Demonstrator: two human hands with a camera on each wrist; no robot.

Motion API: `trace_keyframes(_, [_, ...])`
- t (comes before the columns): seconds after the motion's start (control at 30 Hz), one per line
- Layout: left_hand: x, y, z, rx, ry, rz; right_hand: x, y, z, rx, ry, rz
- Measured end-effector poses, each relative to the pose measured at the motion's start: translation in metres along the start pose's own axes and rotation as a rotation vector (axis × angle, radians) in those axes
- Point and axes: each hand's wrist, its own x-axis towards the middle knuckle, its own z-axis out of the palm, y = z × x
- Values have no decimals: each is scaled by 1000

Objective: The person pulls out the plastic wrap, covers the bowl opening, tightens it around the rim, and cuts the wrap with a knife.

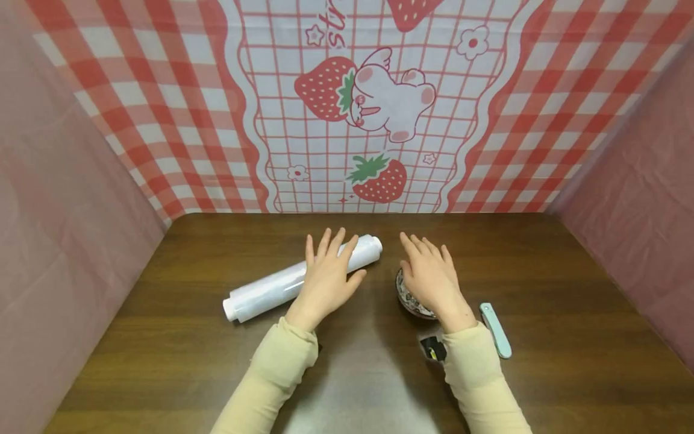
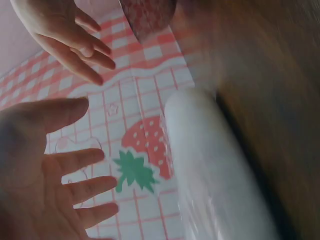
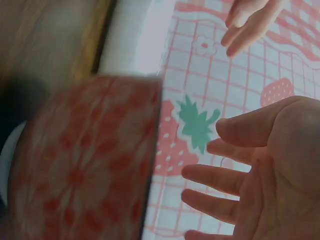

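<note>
My left hand (image 1: 325, 277) hovers with fingers spread over a roll of clear plastic wrap (image 1: 271, 292), which lies slantwise on the table with white core ends sticking out. In the left wrist view a gap shows between that hand (image 2: 55, 165) and the wrap roll (image 2: 215, 170). Over a small patterned bowl (image 1: 409, 298) is my right hand (image 1: 431, 277), fingers extended and holding nothing; it hides part of the bowl. The right wrist view shows red flower patterns on the bowl's outside (image 3: 85, 170), apart from the palm (image 3: 280, 175).
A mint-green folded knife (image 1: 496, 331) lies to the right of the right forearm. Beside that sleeve is a small black item with a yellow mark (image 1: 434, 348), partly covered. A strawberry-print cloth (image 1: 379, 132) hangs behind the wooden table (image 1: 179, 259); pink cloth hangs at both sides.
</note>
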Motion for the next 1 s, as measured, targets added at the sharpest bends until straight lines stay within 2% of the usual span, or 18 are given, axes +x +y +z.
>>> trace_keyframes(0.1, [0, 7, 3, -73, 29, -2, -1, 10, -1, 19, -19, 19])
trace_keyframes(0.2, [2, 15, 9, -164, 31, -8, -2, 21, -2, 36, -31, 41])
trace_keyframes(0.27, [3, 20, 12, -232, 2, -20, -3, 28, -3, 49, -35, 62])
trace_keyframes(0.47, [0, 30, 33, -400, -159, -53, -9, 45, 0, 103, -112, 111])
trace_keyframes(0.53, [-2, 36, 42, -533, -239, -95, -12, 49, 1, 119, -130, 123])
trace_keyframes(0.67, [-3, 47, 58, -926, -377, -255, -15, 56, 3, 145, -135, 152])
trace_keyframes(0.7, [-3, 50, 62, -1018, -399, -304, -16, 58, 3, 154, -140, 164])
trace_keyframes(0.77, [-3, 53, 67, -1115, -398, -352, -17, 61, 4, 166, -137, 177])
trace_keyframes(0.83, [-2, 56, 70, -1152, -386, -365, -16, 64, 4, 173, -126, 184])
trace_keyframes(1.0, [-1, 59, 73, -1149, -371, -339, -16, 69, 4, 188, -122, 180])
